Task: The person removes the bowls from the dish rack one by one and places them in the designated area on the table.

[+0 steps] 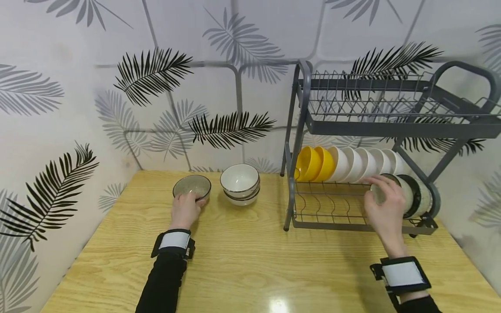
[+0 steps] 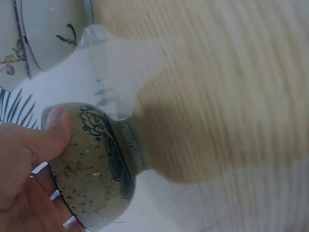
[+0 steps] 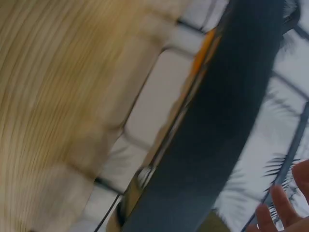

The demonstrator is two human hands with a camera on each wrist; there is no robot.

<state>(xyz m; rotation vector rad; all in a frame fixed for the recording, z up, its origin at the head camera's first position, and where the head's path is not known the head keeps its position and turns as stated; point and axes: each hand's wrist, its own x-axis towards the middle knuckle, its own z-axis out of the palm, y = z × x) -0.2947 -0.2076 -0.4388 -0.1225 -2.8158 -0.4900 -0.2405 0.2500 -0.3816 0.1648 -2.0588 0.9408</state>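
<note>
My left hand (image 1: 185, 211) grips a speckled grey-green bowl (image 1: 192, 184) at the left of the table. In the left wrist view the thumb lies on the outside of this bowl (image 2: 91, 169), which is tipped on its side in that view and has a dark blue pattern near its foot. Over the lower tier of the dish rack (image 1: 328, 224) is my right hand (image 1: 385, 206), fingers extended beside a greenish bowl (image 1: 405, 195) at the rack's right end. In the right wrist view its fingers (image 3: 285, 208) look loose, with nothing visible between them.
White dark-rimmed bowls (image 1: 239, 180) stand stacked right of the left hand. Yellow bowls (image 1: 309, 164) and several white bowls (image 1: 352, 164) line the rack's lower back row. A black-rimmed bowl (image 1: 422, 198) stands at its right end. The wire upper tier (image 1: 368, 104) overhangs them.
</note>
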